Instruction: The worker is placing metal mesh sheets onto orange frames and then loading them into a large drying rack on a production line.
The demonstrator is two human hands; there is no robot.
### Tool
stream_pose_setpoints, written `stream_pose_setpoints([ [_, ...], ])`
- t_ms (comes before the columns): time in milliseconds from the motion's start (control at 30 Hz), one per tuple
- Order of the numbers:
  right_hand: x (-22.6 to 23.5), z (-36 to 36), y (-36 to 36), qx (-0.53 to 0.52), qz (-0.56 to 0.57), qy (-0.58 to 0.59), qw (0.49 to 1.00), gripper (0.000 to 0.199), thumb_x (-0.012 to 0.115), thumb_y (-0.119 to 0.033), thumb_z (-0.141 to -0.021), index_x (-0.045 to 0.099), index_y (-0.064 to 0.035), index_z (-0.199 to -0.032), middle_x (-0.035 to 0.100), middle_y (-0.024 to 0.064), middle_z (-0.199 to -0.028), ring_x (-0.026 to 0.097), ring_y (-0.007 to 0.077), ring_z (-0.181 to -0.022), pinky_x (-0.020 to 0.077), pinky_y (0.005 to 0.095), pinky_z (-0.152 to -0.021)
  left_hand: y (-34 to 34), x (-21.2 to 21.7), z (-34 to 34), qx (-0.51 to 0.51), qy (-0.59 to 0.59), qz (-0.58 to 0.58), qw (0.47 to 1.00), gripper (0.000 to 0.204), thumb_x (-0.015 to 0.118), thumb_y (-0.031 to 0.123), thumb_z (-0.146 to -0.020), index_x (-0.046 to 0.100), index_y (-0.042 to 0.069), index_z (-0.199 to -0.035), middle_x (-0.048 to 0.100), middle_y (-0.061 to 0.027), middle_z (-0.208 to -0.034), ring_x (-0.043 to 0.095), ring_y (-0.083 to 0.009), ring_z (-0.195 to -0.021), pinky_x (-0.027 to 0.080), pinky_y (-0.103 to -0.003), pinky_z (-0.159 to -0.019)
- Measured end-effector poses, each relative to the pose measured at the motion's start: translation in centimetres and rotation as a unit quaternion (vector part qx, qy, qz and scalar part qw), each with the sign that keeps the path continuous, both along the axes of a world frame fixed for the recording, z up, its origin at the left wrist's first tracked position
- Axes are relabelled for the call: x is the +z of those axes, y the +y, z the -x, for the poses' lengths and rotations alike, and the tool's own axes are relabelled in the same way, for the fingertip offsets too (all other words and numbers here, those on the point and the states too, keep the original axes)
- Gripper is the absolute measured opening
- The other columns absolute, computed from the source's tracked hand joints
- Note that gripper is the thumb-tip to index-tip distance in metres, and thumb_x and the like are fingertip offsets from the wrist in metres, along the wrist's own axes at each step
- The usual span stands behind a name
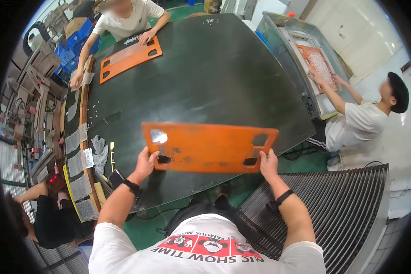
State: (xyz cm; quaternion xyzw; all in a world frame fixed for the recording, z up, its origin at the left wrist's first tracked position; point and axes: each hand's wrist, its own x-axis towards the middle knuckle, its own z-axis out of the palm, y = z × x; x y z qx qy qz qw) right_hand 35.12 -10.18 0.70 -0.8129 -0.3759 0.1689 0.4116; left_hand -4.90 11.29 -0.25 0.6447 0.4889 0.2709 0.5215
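An orange rectangular board (210, 148) with a cutout near each corner is held up in front of me, over the near edge of the dark table. My left hand (146, 163) grips its left end by the lower cutout, fingers wrapped round the edge. At the other end my right hand (268, 163) grips it by the lower right cutout. Dark smudges mark the board's face. Both wrists wear dark bands.
A dark table (192, 73) spreads ahead. Across it, a person handles another orange board (128, 59). At right, a person holds an orange board of small white pieces (319, 66) in a grey bin (283, 45). A ribbed rack (324, 205) stands at lower right; grey cloth (99, 153) lies left.
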Motion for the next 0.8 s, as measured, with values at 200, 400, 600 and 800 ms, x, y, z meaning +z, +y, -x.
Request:
stream_pose_setpoints([
  [200, -4.9, 1.0, 1.7, -0.044, 0.235, -0.1, 0.966, 0.038, 0.038, -0.03, -0.095, 0.053, 0.0022, -0.082, 0.058, 0.0233, -0.079, 0.055, 0.0417, -0.079, 0.0426, 0.0493, -0.072, 0.4, -2.3, -2.6, 0.025, 0.334, -0.039, 0.941, 0.05, 0.05, 0.046, -0.087, 0.054, -0.004, -0.082, 0.059, -0.0273, -0.088, 0.056, -0.0429, -0.086, 0.043, -0.047, -0.075],
  [400, -5.1, 0.5, 1.2, -0.037, 0.176, -0.095, 0.979, 0.037, 0.037, -0.028, -0.095, 0.053, 0.0023, -0.083, 0.057, 0.0235, -0.081, 0.054, 0.0421, -0.081, 0.0421, 0.0496, -0.072, 0.7, -1.8, -2.6, 0.024, 0.33, -0.046, 0.942, 0.05, 0.051, 0.045, -0.087, 0.054, -0.004, -0.078, 0.059, -0.0278, -0.084, 0.057, -0.0434, -0.083, 0.044, -0.047, -0.073],
  [600, -3.3, -0.4, 1.9, -0.026, 0.158, -0.096, 0.982, 0.037, 0.036, -0.026, -0.095, 0.054, 0.0037, -0.084, 0.058, 0.0254, -0.085, 0.054, 0.0426, -0.085, 0.0415, 0.0502, -0.075, 1.7, -1.3, -2.0, 0.031, 0.291, -0.091, 0.952, 0.049, 0.053, 0.042, -0.086, 0.054, -0.006, -0.076, 0.058, -0.0287, -0.079, 0.057, -0.0422, -0.078, 0.043, -0.045, -0.07],
  [800, -2.3, -0.7, 2.9, -0.011, 0.188, -0.081, 0.979, 0.036, 0.036, -0.026, -0.095, 0.055, 0.0036, -0.084, 0.058, 0.0253, -0.087, 0.054, 0.0423, -0.088, 0.0416, 0.0498, -0.077, 1.8, -0.5, -2.4, 0.037, 0.274, -0.083, 0.957, 0.049, 0.054, 0.04, -0.087, 0.053, -0.007, -0.073, 0.057, -0.0249, -0.07, 0.058, -0.0348, -0.071, 0.043, -0.042, -0.065],
])
